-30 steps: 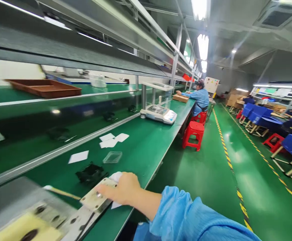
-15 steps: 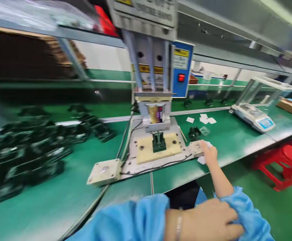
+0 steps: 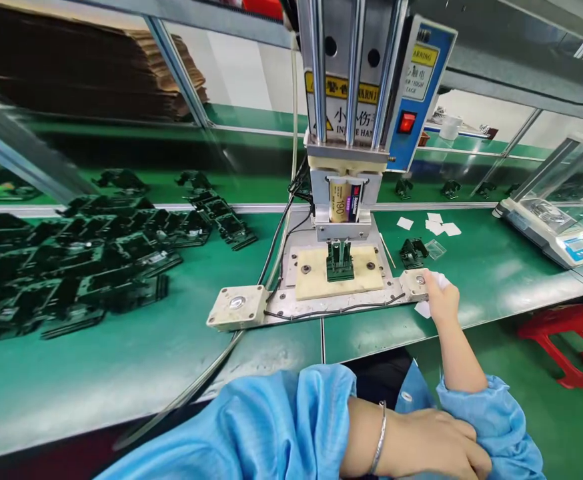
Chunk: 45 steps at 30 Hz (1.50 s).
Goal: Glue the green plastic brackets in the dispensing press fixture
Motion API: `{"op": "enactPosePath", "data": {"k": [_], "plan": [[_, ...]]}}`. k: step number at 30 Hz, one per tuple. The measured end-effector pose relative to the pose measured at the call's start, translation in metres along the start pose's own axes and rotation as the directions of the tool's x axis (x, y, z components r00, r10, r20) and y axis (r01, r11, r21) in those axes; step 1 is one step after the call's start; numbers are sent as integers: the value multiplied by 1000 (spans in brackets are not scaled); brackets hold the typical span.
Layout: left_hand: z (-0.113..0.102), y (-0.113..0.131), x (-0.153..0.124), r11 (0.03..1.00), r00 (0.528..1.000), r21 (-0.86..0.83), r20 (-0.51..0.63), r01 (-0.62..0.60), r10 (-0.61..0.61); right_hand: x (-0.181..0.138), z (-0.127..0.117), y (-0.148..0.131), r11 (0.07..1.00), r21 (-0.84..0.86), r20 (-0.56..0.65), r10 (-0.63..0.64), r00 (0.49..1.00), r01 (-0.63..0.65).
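A green workbench (image 3: 121,360) runs beneath the right hand (image 3: 441,297), with a press (image 3: 346,133) standing to its left. The hand's curled fingers (image 3: 434,283) touch the press's button block (image 3: 414,285); whether they hold the white paper scrap (image 3: 423,309) just below, I cannot tell. Nearer the body, the left hand (image 3: 421,443) grips the blue sleeve (image 3: 491,413) of the right arm.

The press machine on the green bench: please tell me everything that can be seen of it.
The press machine stands upright on the green bench. It has metal columns with a yellow warning label, a blue panel with a red button, and a labelled cylinder above a dark holder on a cream board. Its metal base ends in a cream box on each side. The right hand touches the box in view on the right, beside a white paper.
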State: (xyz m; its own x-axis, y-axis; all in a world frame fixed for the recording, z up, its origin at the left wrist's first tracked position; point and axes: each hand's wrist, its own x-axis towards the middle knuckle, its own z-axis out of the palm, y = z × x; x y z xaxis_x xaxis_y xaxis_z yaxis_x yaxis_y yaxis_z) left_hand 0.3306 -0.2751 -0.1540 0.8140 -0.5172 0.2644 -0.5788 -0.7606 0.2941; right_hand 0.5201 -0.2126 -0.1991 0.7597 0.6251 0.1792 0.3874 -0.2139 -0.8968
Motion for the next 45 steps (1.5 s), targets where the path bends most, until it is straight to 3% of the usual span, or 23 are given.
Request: {"op": "enactPosePath", "data": {"k": [3,5,8,9,10,12,14,15,16,17,18,19,20,23,29,34,38,45], "plan": [[-8,-3,-13,997,1000,-78,15,20,-19,-1,-2,-1,1000,15,16,2,1000,-3],[-20,0,-29,988,989,-62,-16,143,-145,-3,-5,-3,999,29,17,16,1000,-16],[-51,9,-69,930,922,13,-140,366,-361,-7,-8,-7,997,52,5,50,999,-50],[-64,14,-88,903,876,10,-245,430,-415,-8,-9,-8,997,61,3,57,998,-57],[-77,19,-109,865,801,-27,-365,501,-475,-9,-10,-9,996,69,5,61,998,-61],[-98,29,-155,742,606,-16,-566,670,-559,-12,-12,-11,994,83,7,69,998,-69],[-109,39,-200,527,385,17,-703,850,-598,-14,-13,-11,992,82,0,95,995,-95],[-109,42,-220,330,179,-45,-766,943,-617,-15,-13,-12,990,79,-2,113,994,-113],[-106,45,-238,151,-42,-162,-804,975,-592,-16,-14,-12,988,77,-1,131,991,-131],[-101,47,-252,25,-226,-296,-779,955,-584,-16,-14,-13,987,74,-1,146,989,-146],[-94,48,-263,-33,-349,-409,-730,912,-587,-17,-14,-14,986,66,-1,153,988,-152],[-86,47,-271,-51,-411,-490,-666,870,-623,-17,-15,-15,988,49,-3,149,989,-149],[-79,45,-276,-46,-425,-542,-600,839,-678,-18,-15,-16,991,26,-6,135,991,-135],[-64,37,-283,-52,-395,-579,-485,814,-780,-18,-17,-17,993,-64,-9,98,995,-98],[-56,36,-297,-80,-417,-627,-412,775,-810,-16,-20,-1,978,-174,25,124,992,-118],[-54,38,-302,-104,-440,-691,-330,715,-835,-13,-20,10,978,-166,82,142,986,-127],[-59,37,-287,-101,-519,-734,-369,672,-771,-14,-18,3,980,-161,62,131,989,-120],[-55,31,-294,-78,-513,-739,-383,669,-768,-16,-16,-11,980,-168,-2,104,995,-103]]}}
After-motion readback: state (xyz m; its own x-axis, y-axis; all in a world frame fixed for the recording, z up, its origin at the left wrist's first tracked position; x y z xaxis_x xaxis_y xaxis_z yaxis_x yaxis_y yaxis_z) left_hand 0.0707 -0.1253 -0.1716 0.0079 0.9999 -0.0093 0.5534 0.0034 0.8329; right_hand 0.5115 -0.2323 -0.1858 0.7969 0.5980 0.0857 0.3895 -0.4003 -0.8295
